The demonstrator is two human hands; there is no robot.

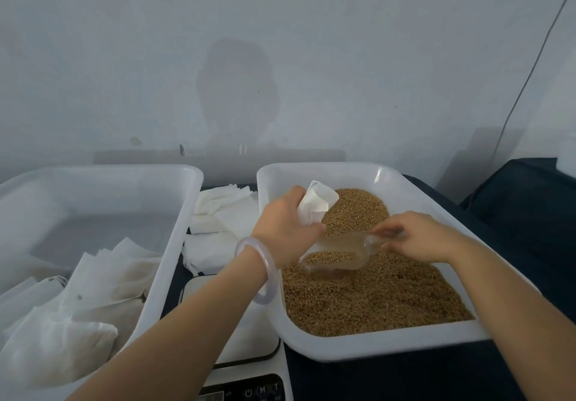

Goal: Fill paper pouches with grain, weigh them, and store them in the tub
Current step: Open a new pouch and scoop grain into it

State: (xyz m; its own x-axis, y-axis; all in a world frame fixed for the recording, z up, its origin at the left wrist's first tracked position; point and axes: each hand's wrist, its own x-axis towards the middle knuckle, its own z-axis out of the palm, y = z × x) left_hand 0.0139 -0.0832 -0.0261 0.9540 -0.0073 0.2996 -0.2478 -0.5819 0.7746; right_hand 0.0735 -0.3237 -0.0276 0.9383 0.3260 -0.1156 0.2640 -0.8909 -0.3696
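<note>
My left hand (pixel 285 224) grips a white paper pouch (pixel 316 202) with its mouth held open, above the far left of the grain tray (pixel 436 343). My right hand (pixel 417 238) holds the handle of a clear plastic scoop (pixel 335 252) that carries some brown grain. The scoop lies just below the left hand, over the grain (pixel 374 301) that fills the white tray. To the left stands a large white tub (pixel 174 238) with several filled pouches (pixel 78 313) piled in its near end. A white scale (pixel 246 354) sits between tub and tray, under my left forearm.
A stack of flat empty pouches (pixel 218 229) lies on the dark cloth between tub and tray, behind the scale. A pale wall rises close behind both containers. A thin cable (pixel 526 88) runs down the wall at the right.
</note>
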